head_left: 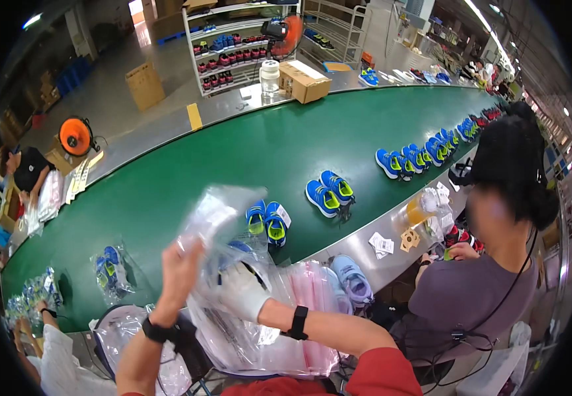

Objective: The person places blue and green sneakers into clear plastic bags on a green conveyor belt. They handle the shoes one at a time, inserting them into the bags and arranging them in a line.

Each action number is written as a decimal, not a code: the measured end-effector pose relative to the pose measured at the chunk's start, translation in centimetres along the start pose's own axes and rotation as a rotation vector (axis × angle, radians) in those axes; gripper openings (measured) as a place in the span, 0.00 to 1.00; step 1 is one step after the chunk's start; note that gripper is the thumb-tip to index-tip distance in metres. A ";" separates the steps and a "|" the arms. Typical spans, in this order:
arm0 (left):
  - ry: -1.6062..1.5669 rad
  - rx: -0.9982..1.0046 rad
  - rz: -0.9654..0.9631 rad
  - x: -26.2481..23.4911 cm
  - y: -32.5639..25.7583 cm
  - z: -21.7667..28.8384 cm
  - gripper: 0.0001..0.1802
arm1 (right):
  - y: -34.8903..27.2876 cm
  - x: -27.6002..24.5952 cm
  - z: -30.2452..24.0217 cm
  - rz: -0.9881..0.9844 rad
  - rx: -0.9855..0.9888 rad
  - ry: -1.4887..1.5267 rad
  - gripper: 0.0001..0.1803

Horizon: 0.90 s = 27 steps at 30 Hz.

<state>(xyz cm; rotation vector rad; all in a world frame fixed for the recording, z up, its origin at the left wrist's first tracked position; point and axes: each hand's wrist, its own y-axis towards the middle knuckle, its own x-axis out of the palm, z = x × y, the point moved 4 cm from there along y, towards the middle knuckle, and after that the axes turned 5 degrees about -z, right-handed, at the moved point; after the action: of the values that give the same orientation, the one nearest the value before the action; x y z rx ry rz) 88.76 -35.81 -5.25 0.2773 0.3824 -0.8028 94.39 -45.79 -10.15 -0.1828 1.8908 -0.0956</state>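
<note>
My bare left hand (182, 267) pinches the edge of a clear plastic bag (223, 208), holding it up above the near side of the belt. My right hand (245, 292), in a white glove, is closed on a blue sneaker (238, 246) that shows through the film and is mostly hidden by bag and glove. Just beyond, a pair of blue sneakers with lime lining (275, 226) stands on the green belt, a white tag on one. A stack of clear bags with pink strips (306, 310) lies beneath my right forearm.
More blue sneakers (325, 197) line the green conveyor belt (187, 158) toward the right. A bagged pair (111, 269) lies to the left. At right a co-worker (477, 284) sits close by a metal ledge with pale blue shoes (352, 277) and tags (381, 244). Another person (32, 171) works far left.
</note>
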 end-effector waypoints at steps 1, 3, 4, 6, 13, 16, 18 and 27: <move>-0.209 -0.060 0.134 -0.9 1.1 -0.2 0.05 | 0.7 -1.2 -0.8 -0.006 -0.031 -0.083 0.17; 0.016 0.106 -0.069 -0.6 0.3 1.7 0.08 | 3.3 -1.1 -2.6 0.057 -0.118 -0.022 0.13; 0.111 0.198 -0.174 0.1 -0.2 3.3 0.10 | 4.5 -0.3 -2.7 0.118 -0.166 0.100 0.13; 0.190 0.168 -0.349 0.7 -1.9 4.3 0.08 | 7.6 1.8 -1.5 0.262 -0.261 0.338 0.13; 0.111 -0.218 -0.007 -9.8 -1.6 -4.4 0.10 | 16.8 3.1 0.3 0.621 0.322 0.541 0.23; -0.022 -0.250 0.138 -12.6 -2.3 -8.1 0.09 | 16.1 7.0 -0.2 0.600 0.098 0.089 0.24; -0.228 -0.337 0.230 -15.0 -3.3 -10.6 0.09 | 12.9 4.7 -2.0 -0.411 0.077 0.212 0.22; -0.938 -0.306 0.029 -9.0 -2.2 -5.1 0.11 | 5.4 -3.7 -3.5 0.111 0.046 1.348 0.18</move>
<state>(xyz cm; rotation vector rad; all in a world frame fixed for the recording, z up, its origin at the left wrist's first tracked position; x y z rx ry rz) 80.25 -29.54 -6.15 -0.3840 -0.3830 -0.7490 91.82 -39.91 -6.45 0.0599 3.2302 -0.2205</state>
